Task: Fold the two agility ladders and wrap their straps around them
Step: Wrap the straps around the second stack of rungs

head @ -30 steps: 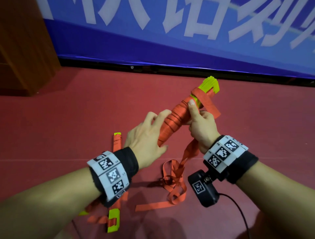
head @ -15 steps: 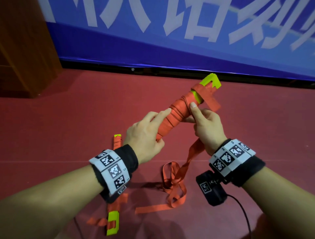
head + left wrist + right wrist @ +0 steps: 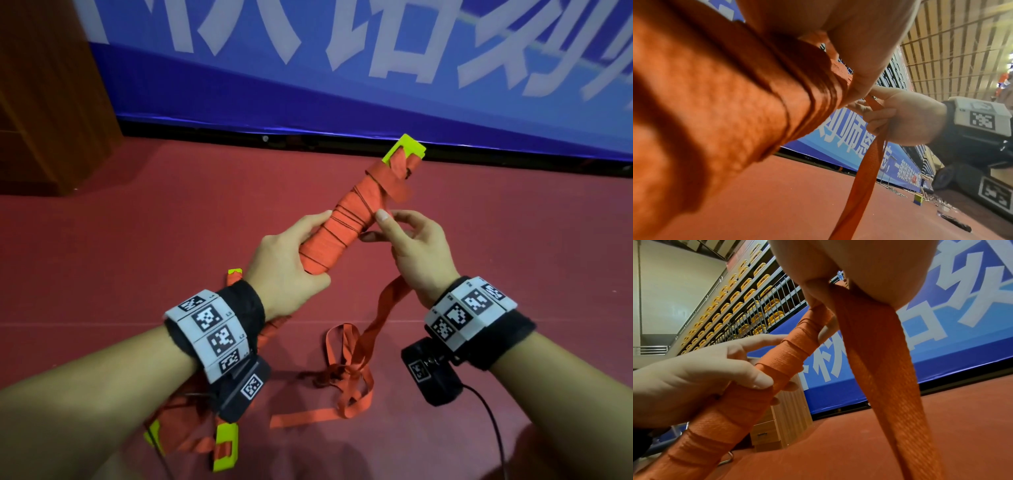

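Observation:
A folded agility ladder bundle (image 3: 346, 224), lime-green rungs wound in orange strap, points up and away from me. My left hand (image 3: 291, 263) grips its lower half, fingers curled round it (image 3: 764, 369). My right hand (image 3: 411, 246) holds the free orange strap (image 3: 383, 311) beside the bundle's middle; the left wrist view shows the strap (image 3: 867, 170) running through its curled fingers (image 3: 879, 120) and hanging to the floor. The strap's loose tail (image 3: 346, 380) lies in loops on the floor. A second ladder (image 3: 224, 445), green rungs with orange straps, lies on the floor under my left forearm, mostly hidden.
Red sports floor (image 3: 137, 240) all round. A blue banner with white characters (image 3: 342, 68) runs along the wall ahead. A wooden cabinet (image 3: 48, 102) stands at the far left. A black cable (image 3: 493, 428) trails from my right wrist camera.
The bundle has tilted more upright and its green tip has risen. My right hand has slid off the bundle to its right side, drawing the strap with it. My left hand has closed lower on the bundle.

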